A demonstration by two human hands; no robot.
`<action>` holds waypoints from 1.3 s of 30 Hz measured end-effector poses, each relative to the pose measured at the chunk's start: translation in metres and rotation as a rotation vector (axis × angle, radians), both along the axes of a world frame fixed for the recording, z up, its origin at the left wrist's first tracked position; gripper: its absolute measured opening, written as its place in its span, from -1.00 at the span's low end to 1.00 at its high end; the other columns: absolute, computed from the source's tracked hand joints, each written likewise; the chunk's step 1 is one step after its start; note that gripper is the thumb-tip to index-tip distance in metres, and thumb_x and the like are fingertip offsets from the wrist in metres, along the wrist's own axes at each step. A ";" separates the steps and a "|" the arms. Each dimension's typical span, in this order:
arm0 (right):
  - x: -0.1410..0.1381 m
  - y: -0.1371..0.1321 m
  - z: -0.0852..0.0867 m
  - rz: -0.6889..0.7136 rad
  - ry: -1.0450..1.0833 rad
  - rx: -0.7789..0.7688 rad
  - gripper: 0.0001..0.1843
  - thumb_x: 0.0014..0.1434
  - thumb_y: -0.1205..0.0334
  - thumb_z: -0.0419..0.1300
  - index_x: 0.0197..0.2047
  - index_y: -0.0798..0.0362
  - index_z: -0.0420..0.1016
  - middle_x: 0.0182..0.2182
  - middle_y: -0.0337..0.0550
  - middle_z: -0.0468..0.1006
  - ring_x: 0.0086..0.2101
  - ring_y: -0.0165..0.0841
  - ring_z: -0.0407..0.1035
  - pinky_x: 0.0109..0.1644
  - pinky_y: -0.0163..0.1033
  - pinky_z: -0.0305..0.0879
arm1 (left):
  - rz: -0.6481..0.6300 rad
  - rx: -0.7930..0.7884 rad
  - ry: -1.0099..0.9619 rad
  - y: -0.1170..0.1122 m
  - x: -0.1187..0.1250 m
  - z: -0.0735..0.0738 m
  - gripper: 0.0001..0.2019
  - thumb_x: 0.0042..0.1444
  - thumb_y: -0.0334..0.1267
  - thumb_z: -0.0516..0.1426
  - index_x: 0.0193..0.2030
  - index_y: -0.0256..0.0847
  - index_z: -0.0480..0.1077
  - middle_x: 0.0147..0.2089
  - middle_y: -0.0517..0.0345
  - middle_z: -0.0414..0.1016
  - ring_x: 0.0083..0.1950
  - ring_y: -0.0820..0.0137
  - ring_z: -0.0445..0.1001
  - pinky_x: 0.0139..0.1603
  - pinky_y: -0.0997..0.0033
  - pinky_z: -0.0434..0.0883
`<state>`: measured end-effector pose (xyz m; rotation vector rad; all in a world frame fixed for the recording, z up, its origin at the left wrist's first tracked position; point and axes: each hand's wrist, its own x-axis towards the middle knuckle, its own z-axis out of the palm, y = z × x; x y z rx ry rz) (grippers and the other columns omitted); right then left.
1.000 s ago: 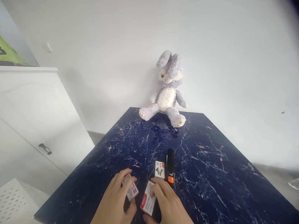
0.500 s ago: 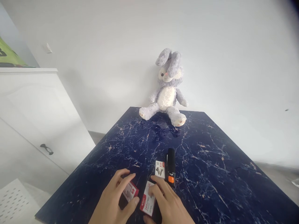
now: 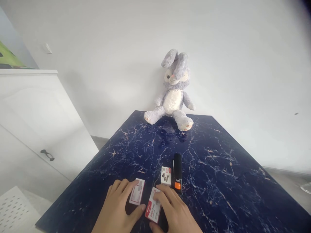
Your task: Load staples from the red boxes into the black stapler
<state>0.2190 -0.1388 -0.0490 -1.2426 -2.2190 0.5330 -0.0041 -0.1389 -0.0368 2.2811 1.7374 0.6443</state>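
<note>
On the near part of the dark marbled worktop (image 3: 218,168), two small red-and-white boxes are kept under the hands. The left hand (image 3: 116,210) is laid open, its fingertips (image 3: 131,188) resting on the left box (image 3: 137,196), which lies flat, with the thumb out to the side and not closed round it. The right hand (image 3: 175,212) is spread over the right box (image 3: 153,210); whether that box is pinched from below cannot be told. A third box (image 3: 166,175) lies just beside a black stapler (image 3: 177,171), a little beyond the right fingers. For a tidy placement, light flat pressure is judged best, and each box should be slid rather than lifted. The right box should be kept off the third box and stapler, so that neither is nudged.
</note>
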 end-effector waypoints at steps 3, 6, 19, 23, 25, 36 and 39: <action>0.000 0.000 0.005 -0.017 0.052 -0.003 -0.52 -0.13 0.43 0.23 -0.08 -0.03 0.38 0.07 -0.05 0.46 0.04 -0.15 0.41 0.06 -0.16 0.44 | -0.040 0.019 -0.022 -0.003 -0.002 0.002 -0.47 0.21 -0.22 0.12 0.33 0.07 0.21 0.14 0.01 0.43 0.15 0.08 0.39 0.06 0.00 0.48; 0.000 -0.001 0.010 -0.026 0.083 0.000 -0.57 -0.07 0.38 0.23 -0.08 -0.03 0.36 0.10 -0.04 0.45 0.07 -0.15 0.40 0.08 -0.13 0.42 | -0.094 0.066 -0.019 -0.006 -0.004 0.003 -0.34 0.13 -0.37 0.13 0.37 0.10 0.14 0.32 0.09 0.30 0.34 0.03 0.20 0.23 -0.08 0.37; 0.000 0.004 0.021 0.200 0.002 -0.023 -0.63 0.10 0.15 0.32 -0.05 -0.01 0.35 0.18 0.02 0.39 0.04 -0.22 0.44 0.05 -0.27 0.44 | -0.161 -0.226 -0.184 -0.009 0.008 0.014 -0.08 -0.09 -0.12 0.40 0.40 0.15 0.10 0.33 0.05 0.29 0.34 -0.01 0.20 0.27 -0.09 0.32; 0.014 0.006 0.040 0.271 -0.064 0.193 -0.58 0.13 0.10 0.31 0.04 -0.03 0.41 0.19 0.05 0.38 0.10 -0.10 0.39 0.07 -0.13 0.46 | -0.161 -0.347 -0.244 -0.009 0.008 0.014 -0.09 -0.13 -0.24 0.41 0.37 0.17 0.15 0.33 0.12 0.26 0.36 0.05 0.15 0.35 -0.03 0.22; 0.028 0.008 0.050 0.203 -0.025 0.270 -0.68 0.18 0.14 0.25 0.01 -0.05 0.44 0.14 0.02 0.43 0.06 -0.11 0.42 0.07 -0.09 0.46 | -0.176 -0.373 -0.255 -0.006 0.007 0.013 -0.05 -0.17 -0.29 0.42 0.37 0.20 0.14 0.34 0.13 0.23 0.37 0.05 0.13 0.38 -0.04 0.16; 0.062 0.042 0.043 -0.428 0.228 0.020 -0.74 0.31 -0.01 0.05 -0.06 -0.08 0.40 -0.06 -0.10 0.49 -0.18 -0.24 0.45 -0.15 -0.16 0.46 | -0.294 -0.391 -0.210 0.021 0.033 0.025 -0.11 -0.12 -0.15 0.40 0.36 0.17 0.14 0.23 0.03 0.30 0.24 -0.01 0.25 0.23 -0.04 0.28; 0.063 0.047 0.036 -0.472 0.250 -0.140 -0.64 0.31 -0.06 0.02 0.06 -0.08 0.35 -0.02 -0.06 0.49 -0.19 -0.22 0.49 -0.19 -0.15 0.49 | -0.277 -0.355 -0.199 0.026 0.039 0.019 -0.05 -0.06 -0.05 0.36 0.43 0.12 0.00 0.19 -0.02 0.35 0.22 -0.05 0.29 0.21 -0.09 0.28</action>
